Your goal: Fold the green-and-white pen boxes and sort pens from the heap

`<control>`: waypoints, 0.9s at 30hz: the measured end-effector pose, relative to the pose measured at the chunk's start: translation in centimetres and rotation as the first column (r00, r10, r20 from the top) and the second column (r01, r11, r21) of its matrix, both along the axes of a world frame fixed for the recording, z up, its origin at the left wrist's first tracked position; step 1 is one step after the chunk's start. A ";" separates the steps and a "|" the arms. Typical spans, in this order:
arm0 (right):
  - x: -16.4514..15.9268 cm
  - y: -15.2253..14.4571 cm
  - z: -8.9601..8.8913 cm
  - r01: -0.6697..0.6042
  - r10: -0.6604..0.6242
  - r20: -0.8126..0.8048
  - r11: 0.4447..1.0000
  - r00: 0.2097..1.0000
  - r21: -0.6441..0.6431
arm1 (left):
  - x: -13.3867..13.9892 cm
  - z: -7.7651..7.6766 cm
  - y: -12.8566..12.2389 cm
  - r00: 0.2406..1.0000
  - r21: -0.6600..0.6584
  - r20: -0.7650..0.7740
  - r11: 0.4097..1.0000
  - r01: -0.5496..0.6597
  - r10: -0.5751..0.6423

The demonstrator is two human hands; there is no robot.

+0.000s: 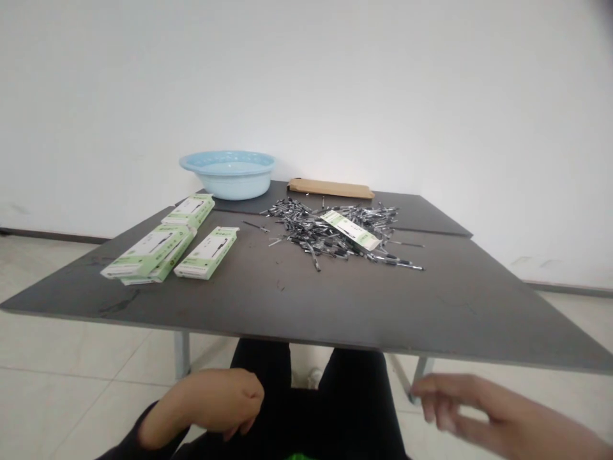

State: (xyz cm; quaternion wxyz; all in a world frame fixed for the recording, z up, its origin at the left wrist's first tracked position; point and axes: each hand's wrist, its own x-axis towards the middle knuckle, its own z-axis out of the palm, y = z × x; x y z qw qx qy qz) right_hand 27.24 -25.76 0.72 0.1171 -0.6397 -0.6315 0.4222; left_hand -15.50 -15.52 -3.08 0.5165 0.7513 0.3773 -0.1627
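Note:
Over my lap, in front of the table edge, my left hand (223,399) is curled into a loose fist, with its fingers mostly turned under. I see nothing held in it. To the right, my right hand (472,409) hangs below the table's edge, thumb apart from half-bent fingers and nothing between them. Both hands are away from everything on the table. A heap of clear and black pens (311,233) lies scattered mid-table, with a flat green-and-white carton (352,230) on top. Left of it lies a single green-and-white pen box (207,252).
More pen boxes (148,249) lie overlapping at the table's left, with another box group (190,209) behind. A light blue basin (234,182) and a flat brown cardboard piece (330,188) stand at the back by the wall. The dark table (383,313) has a front edge above my knees.

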 end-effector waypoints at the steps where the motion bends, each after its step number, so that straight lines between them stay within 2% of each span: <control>1: -0.5 2.0 1.9 -0.052 0.055 -0.043 0.997 0.998 0.059 | 0.2 2.1 0.0 1.000 -0.020 0.023 1.000 0.017 -0.017; 3: -1.8 6.9 5.0 -0.095 0.120 -0.092 0.967 0.988 0.238 | 0.5 5.8 0.6 0.988 -0.103 0.146 0.993 0.062 -0.046; 5: -3.3 12.3 6.5 -0.072 0.134 -0.097 0.874 0.986 0.480 | 1.0 8.0 2.3 0.950 -0.128 0.305 0.986 0.110 -0.066; 7: -4.5 17.9 6.3 0.018 0.030 -0.061 0.747 0.998 0.664 | 2.1 8.8 5.0 0.914 -0.152 0.405 0.987 0.046 0.019; 9: -5.4 23.0 4.8 0.024 -0.103 0.064 0.681 0.993 0.732 | 3.9 8.6 8.2 0.866 -0.125 0.490 0.991 -0.049 0.105; 10: -5.8 25.2 3.9 -0.024 -0.143 0.169 0.691 0.975 0.722 | 5.0 8.2 9.9 0.846 -0.092 0.514 0.990 -0.108 0.140; 13: -6.4 29.9 1.2 -0.088 -0.221 0.439 0.809 0.871 0.581 | 8.3 7.3 14.8 0.709 -0.033 0.643 0.935 -0.352 0.289; 15: -6.5 31.6 0.0 -0.066 -0.264 0.503 0.835 0.823 0.546 | 10.0 6.9 17.5 0.596 -0.044 0.691 0.847 -0.530 0.409; 16: -6.5 32.1 -0.5 -0.050 -0.282 0.508 0.837 0.814 0.545 | 10.7 6.6 18.7 0.549 -0.080 0.697 0.811 -0.580 0.461; 19: -6.3 32.7 -1.2 -0.052 -0.280 0.508 0.837 0.814 0.545 | 12.1 5.8 21.2 0.432 -0.220 0.692 0.739 -0.637 0.578; 23: -6.1 32.5 -1.6 -0.167 -0.210 0.540 0.807 0.815 0.567 | 13.6 4.5 23.4 0.414 -0.204 0.680 0.698 -0.686 0.606; 27: -6.2 32.6 -1.0 -0.142 -0.259 0.479 0.745 0.839 0.652 | 15.1 4.5 25.2 0.375 -0.135 0.695 0.624 -0.770 0.613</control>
